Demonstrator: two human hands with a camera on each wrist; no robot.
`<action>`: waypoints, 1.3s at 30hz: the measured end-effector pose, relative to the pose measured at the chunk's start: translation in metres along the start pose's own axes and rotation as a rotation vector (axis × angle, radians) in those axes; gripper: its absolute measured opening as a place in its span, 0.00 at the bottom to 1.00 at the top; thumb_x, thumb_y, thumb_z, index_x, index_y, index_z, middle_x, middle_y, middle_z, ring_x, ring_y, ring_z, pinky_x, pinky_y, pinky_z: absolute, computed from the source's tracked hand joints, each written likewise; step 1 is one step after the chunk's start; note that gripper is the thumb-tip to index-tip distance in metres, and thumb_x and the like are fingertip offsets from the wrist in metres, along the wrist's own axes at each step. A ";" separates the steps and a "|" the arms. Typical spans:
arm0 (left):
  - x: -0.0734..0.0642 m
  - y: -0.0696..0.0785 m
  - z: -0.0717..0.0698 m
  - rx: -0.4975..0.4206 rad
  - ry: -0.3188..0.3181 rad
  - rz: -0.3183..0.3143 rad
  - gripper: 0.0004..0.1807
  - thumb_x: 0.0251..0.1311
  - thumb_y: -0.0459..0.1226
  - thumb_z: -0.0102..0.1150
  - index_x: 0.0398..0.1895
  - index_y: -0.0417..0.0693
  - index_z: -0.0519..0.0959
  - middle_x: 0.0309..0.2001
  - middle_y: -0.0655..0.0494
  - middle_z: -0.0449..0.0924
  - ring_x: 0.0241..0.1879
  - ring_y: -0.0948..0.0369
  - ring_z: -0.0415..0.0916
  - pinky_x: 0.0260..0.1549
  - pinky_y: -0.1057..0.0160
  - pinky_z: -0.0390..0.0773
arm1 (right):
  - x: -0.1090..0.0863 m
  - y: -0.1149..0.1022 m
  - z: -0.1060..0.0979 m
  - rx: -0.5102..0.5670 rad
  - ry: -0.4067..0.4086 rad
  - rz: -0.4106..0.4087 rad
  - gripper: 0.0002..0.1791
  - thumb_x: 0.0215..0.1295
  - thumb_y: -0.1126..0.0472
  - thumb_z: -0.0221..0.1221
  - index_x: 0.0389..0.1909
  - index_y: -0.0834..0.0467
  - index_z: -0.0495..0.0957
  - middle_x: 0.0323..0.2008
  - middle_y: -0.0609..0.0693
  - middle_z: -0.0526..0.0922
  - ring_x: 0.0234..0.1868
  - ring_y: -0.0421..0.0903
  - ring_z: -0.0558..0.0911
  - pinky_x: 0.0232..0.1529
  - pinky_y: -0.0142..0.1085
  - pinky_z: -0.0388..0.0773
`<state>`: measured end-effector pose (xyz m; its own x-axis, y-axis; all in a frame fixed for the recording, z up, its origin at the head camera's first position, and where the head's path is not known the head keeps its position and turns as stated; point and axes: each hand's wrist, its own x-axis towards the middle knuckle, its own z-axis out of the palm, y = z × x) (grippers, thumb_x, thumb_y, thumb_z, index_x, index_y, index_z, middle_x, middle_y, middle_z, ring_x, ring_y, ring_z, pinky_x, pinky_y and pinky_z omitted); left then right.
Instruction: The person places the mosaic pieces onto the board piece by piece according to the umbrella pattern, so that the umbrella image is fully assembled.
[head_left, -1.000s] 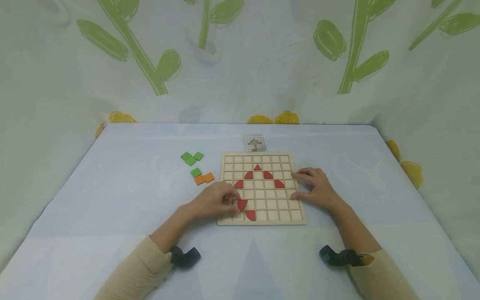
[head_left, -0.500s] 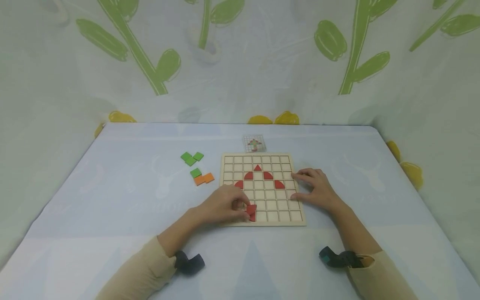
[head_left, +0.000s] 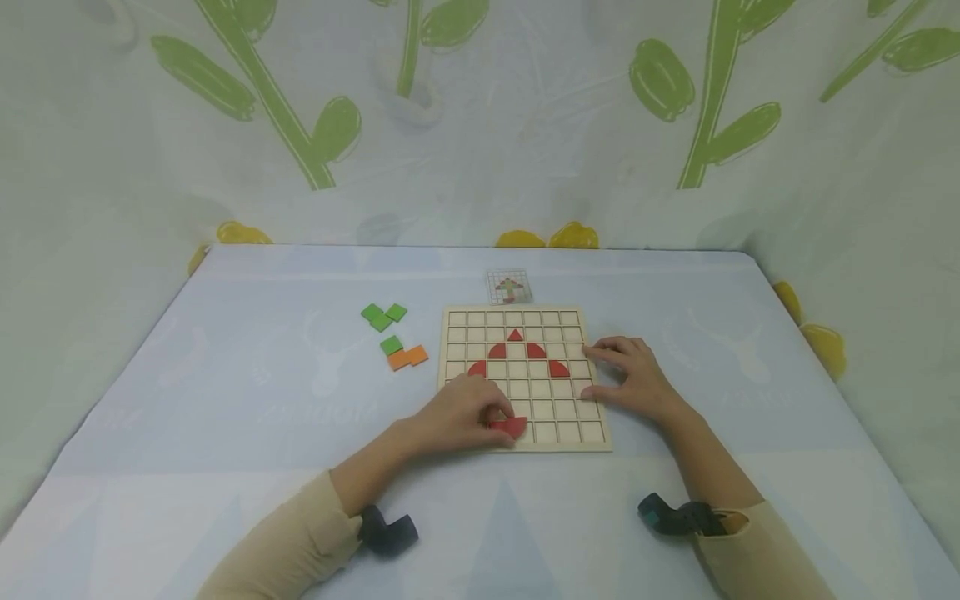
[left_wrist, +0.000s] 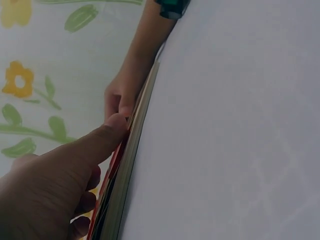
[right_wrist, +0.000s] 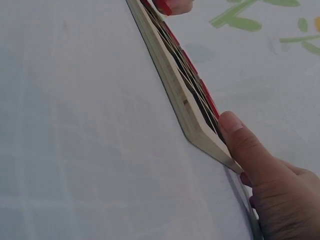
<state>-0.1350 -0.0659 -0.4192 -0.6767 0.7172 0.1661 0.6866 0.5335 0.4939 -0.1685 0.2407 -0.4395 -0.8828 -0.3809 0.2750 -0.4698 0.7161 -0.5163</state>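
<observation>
A wooden grid board [head_left: 570,432] lies flat on the table, with red tiles in several of its cells. My left hand [head_left: 465,412] is over its lower left part and pinches a red quarter-circle tile [head_left: 517,427] between thumb and fingers. This tile lies low over the bottom row, beside another red quarter-circle mostly covered by my fingers. My right hand [head_left: 633,375] rests against the board's right edge, thumb and fingers spread apart. In the right wrist view its thumb [right_wrist: 232,122] touches the board's rim. A red triangle [head_left: 515,335] sits near the top of the grid.
Left of the board lie several green square tiles [head_left: 382,322] and two orange tiles [head_left: 408,357]. A small pattern card [head_left: 508,286] stands or lies just behind the board. White cloth with printed plants surrounds the table's back and sides.
My left hand has moved right and slightly toward the near edge, carrying the red quarter-circle to beside the bottom-row one. My right hand has stayed in place.
</observation>
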 end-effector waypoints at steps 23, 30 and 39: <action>-0.001 0.015 0.008 0.101 0.051 -0.036 0.11 0.51 0.50 0.66 0.35 0.58 0.81 0.22 0.70 0.67 0.28 0.70 0.63 0.43 0.62 0.62 | 0.001 -0.002 -0.001 -0.002 0.006 -0.013 0.36 0.41 0.53 0.74 0.55 0.60 0.77 0.51 0.59 0.75 0.53 0.56 0.68 0.52 0.52 0.63; -0.002 0.015 0.010 0.083 0.068 -0.063 0.10 0.51 0.49 0.66 0.34 0.58 0.81 0.22 0.70 0.67 0.29 0.70 0.64 0.44 0.60 0.63 | 0.001 0.000 -0.002 -0.014 -0.002 -0.012 0.35 0.42 0.52 0.73 0.55 0.60 0.78 0.51 0.59 0.76 0.52 0.56 0.68 0.52 0.52 0.63; -0.004 0.013 0.008 0.070 0.085 -0.086 0.10 0.50 0.49 0.67 0.32 0.58 0.81 0.23 0.71 0.69 0.30 0.70 0.65 0.42 0.62 0.64 | 0.002 0.000 -0.001 -0.011 -0.003 -0.010 0.36 0.42 0.52 0.73 0.55 0.60 0.77 0.51 0.59 0.75 0.53 0.57 0.67 0.53 0.53 0.62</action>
<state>-0.1212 -0.0578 -0.4198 -0.7522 0.6283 0.1987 0.6396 0.6236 0.4495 -0.1704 0.2407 -0.4385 -0.8783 -0.3896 0.2772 -0.4782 0.7185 -0.5050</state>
